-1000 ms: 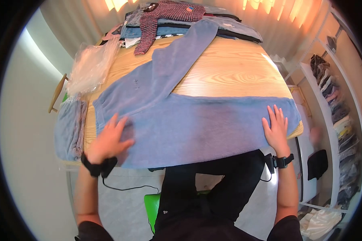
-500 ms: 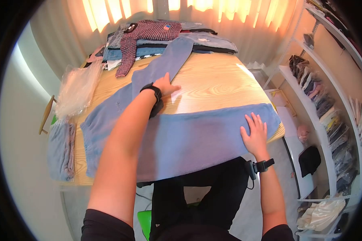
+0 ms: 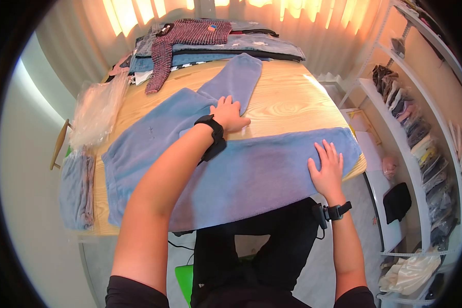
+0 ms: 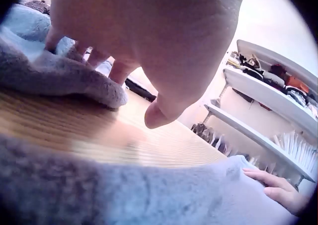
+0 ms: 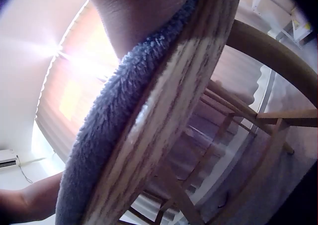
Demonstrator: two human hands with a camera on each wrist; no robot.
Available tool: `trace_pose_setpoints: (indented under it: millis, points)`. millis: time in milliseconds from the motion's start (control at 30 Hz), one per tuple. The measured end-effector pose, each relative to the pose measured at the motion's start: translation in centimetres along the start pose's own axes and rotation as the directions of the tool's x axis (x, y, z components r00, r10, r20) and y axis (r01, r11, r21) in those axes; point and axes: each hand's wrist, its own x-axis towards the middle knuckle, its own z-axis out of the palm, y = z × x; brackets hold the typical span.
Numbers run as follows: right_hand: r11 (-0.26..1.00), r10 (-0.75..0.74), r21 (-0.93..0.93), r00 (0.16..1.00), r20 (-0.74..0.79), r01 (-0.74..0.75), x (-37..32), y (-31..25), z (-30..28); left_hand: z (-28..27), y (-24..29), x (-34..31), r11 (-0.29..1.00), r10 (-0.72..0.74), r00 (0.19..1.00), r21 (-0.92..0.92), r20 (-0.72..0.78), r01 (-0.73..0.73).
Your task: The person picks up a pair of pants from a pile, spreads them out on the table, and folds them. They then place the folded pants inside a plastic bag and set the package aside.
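Blue and fuzzy, a big pair of pants (image 3: 246, 167) lay flat on the wooden table (image 3: 292, 97), right in front of a person dressed in black. One leg ran along the near side and pointed to the person's right. The other leg slanted away, and its end was near a pile of clothes (image 3: 277, 46) at the back. The left hand (image 3: 228, 114) reached across and touched that far leg. Its fingers were a little apart and bent down onto the cloth, and its thumb stuck out wide over the bare wood. I could not tell if the fingertips pinched any of the fuzz. The right hand (image 3: 327, 169) rested on the near leg, close to its end, with the fingers spread and nothing held in them. Each wrist had a black strap on it. A red and dark speckled sweater (image 3: 200, 35) lay on top of the pile, one sleeve hanging down to the table. Clear plastic bags (image 3: 98, 115) sat on the left side, and just below them was a folded blue bundle (image 3: 77, 190). Over on the right, white shelves (image 4: 258, 136) held lots more clothes.
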Motion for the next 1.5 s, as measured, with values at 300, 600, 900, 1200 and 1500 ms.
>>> trace_pose_setpoints:
  millis: [300,600,900,1200,1500]
  points:
    - [1.0,0.004,-0.013,1.0,-0.007,-0.005,-0.1,0.0,-0.2,-0.7,5.0,0.3,0.998,-0.055,0.994,-0.002,0.095,0.056]
    - [1.0,0.007,-0.007,1.0,-0.014,-0.007,0.1,-0.2,-0.2,1.4,8.9,2.4,0.96,-0.276,0.949,0.086,0.15,0.266]
    - [1.0,0.025,0.014,0.999,-0.038,-0.024,0.2,-0.2,-0.2,1.1,11.6,4.9,0.994,-0.11,0.97,0.031,0.215,0.105]
    - [0.999,0.017,0.035,0.997,-0.078,-0.014,0.2,0.0,0.0,1.0,13.7,3.3,0.958,0.189,0.957,0.173,0.219,-0.229]
    - [0.999,0.02,0.053,0.993,-0.119,-0.014,0.2,0.4,0.3,-0.4,8.6,3.0,0.627,0.468,0.867,-0.754,0.168,-0.193]
